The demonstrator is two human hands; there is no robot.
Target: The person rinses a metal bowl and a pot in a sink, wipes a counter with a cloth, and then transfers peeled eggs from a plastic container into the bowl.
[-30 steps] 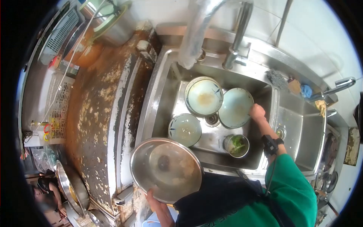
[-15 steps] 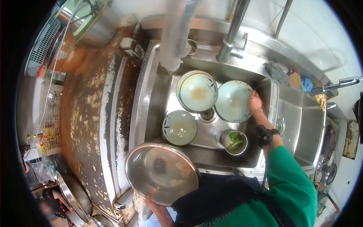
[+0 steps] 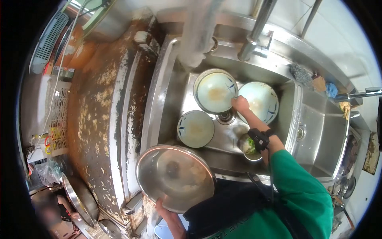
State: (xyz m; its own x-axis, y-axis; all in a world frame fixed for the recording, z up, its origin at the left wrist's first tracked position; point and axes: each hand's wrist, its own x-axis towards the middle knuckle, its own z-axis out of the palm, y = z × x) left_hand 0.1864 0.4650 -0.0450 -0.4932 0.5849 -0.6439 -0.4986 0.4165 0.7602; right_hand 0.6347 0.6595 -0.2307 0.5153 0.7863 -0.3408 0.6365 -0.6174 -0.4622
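My right hand [image 3: 240, 104] has its fingers closed on the right rim of the upper bowl [image 3: 215, 91], which has blue marks and a brownish patch inside. Partly under my right forearm is a second pale bowl [image 3: 262, 97]. A smaller bowl [image 3: 195, 129] stands lower left in the sink. The metal cup [image 3: 251, 153] with green leaves is partly hidden by my wrist. My left hand [image 3: 162, 204] grips the near rim of a large metal basin [image 3: 175, 175], tilted at the sink's front left edge.
A steel sink [image 3: 159, 91] surrounds the bowls, with a drain [image 3: 225, 117] between them. Behind it rises a faucet [image 3: 250, 46]. A second basin [image 3: 318, 131] lies to the right. Scouring pad [image 3: 300, 73] on the back ledge. Another person [image 3: 49, 209] is at lower left.
My right hand has moved left from the right bowl's far rim to the upper bowl's rim. The right bowl has turned. The view has shifted slightly; my left hand still holds the metal basin.
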